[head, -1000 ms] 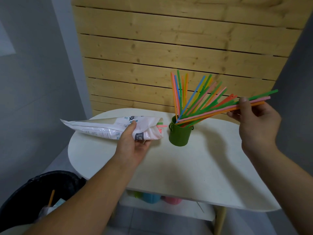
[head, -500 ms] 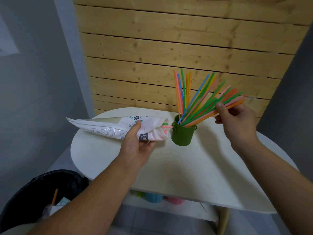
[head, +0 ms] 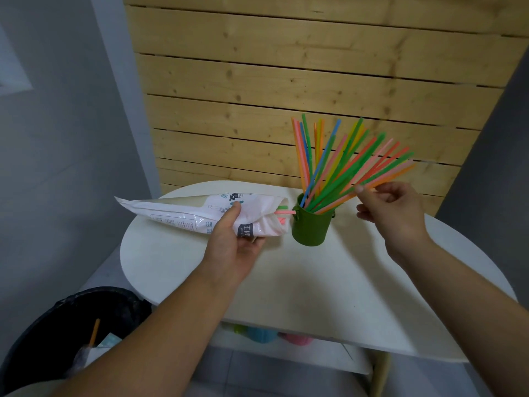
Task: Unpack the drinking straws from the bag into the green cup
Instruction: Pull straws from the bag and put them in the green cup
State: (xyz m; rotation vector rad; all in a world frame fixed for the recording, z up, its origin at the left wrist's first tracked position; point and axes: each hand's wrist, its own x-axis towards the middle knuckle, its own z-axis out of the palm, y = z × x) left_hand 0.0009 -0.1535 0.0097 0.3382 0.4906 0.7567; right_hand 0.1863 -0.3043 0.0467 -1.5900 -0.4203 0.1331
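Left of the green cup (head: 310, 228), the left hand (head: 232, 247) grips the bag (head: 174, 212) on the table (head: 315, 285), straw ends (head: 284, 212) protruding toward the cup; right of it, the right hand (head: 398, 214) pinches the lowest of the straws (head: 337, 167) fanned inside.

White rounded desk (head: 315, 296), green cup (head: 310, 227) stood upright near the far edge, coloured straws (head: 337, 167) fanned out of it toward the right, printed bag (head: 177, 213) seen over the far left edge, contact with the desk not discernible.
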